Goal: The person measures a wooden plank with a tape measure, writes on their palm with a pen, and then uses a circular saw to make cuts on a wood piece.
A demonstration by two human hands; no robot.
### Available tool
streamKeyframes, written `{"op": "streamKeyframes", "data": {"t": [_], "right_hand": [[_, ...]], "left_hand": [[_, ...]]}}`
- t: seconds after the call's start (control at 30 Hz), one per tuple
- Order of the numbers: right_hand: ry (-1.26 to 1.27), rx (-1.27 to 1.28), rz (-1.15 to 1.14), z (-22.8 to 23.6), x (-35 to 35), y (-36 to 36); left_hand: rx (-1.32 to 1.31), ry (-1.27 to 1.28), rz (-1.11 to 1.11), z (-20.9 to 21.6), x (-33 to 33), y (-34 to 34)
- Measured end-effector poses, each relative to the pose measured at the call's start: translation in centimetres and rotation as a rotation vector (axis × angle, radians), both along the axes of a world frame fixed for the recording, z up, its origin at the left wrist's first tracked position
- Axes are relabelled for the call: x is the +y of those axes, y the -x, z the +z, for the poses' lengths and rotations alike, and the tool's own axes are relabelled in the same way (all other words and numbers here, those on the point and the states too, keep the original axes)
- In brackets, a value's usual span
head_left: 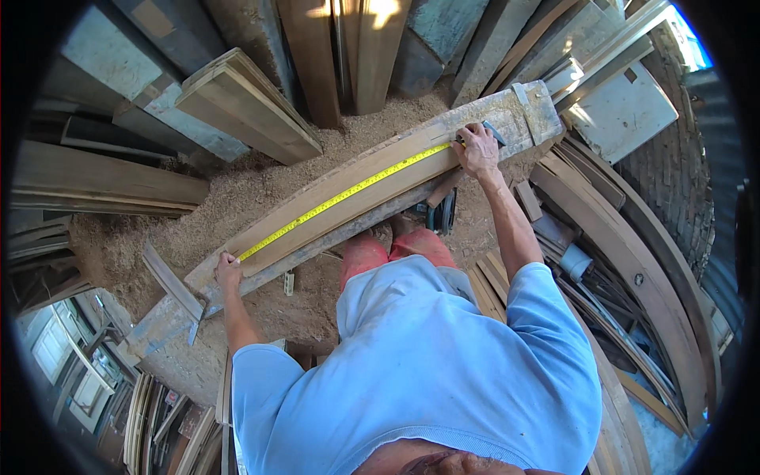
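I see the right hand (478, 152) curled closed around the tape measure (495, 133), the left hand (229, 271) pinching its far end. Between them, I see the yellow blade (348, 195) stretched along the wooden board (324, 226), which lies lengthwise on the table (543, 109).

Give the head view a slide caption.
A yellow tape measure runs along a wooden plank between the left hand and right hand.

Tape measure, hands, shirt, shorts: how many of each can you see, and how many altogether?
Yellow tape measure: 1
Hands, left hand and right hand: 2
Light blue shirt: 1
Red shorts: 1 pair
Total: 5
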State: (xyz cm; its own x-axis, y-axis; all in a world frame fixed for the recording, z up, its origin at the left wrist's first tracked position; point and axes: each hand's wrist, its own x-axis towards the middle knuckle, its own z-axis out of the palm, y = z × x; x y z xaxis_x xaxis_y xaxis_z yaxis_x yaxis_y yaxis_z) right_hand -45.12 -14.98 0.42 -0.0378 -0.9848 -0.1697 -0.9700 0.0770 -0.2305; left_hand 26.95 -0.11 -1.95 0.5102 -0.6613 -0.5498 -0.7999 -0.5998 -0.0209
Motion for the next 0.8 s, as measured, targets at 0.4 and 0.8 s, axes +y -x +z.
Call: {"op": "streamKeyframes", "data": {"t": [0.4, 0.8], "right_hand": [[0.014, -0.06, 0.026, -0.6, -0.2, 0.7], [-0.163, -0.024, 0.018, -0.4, -1.3, 0.6]], "left_hand": [[0.008, 0.075, 0.025, 1.8, -1.0, 2.2], [0.005, 0.071, 0.086, 2.2, -1.5, 2.9]]}}
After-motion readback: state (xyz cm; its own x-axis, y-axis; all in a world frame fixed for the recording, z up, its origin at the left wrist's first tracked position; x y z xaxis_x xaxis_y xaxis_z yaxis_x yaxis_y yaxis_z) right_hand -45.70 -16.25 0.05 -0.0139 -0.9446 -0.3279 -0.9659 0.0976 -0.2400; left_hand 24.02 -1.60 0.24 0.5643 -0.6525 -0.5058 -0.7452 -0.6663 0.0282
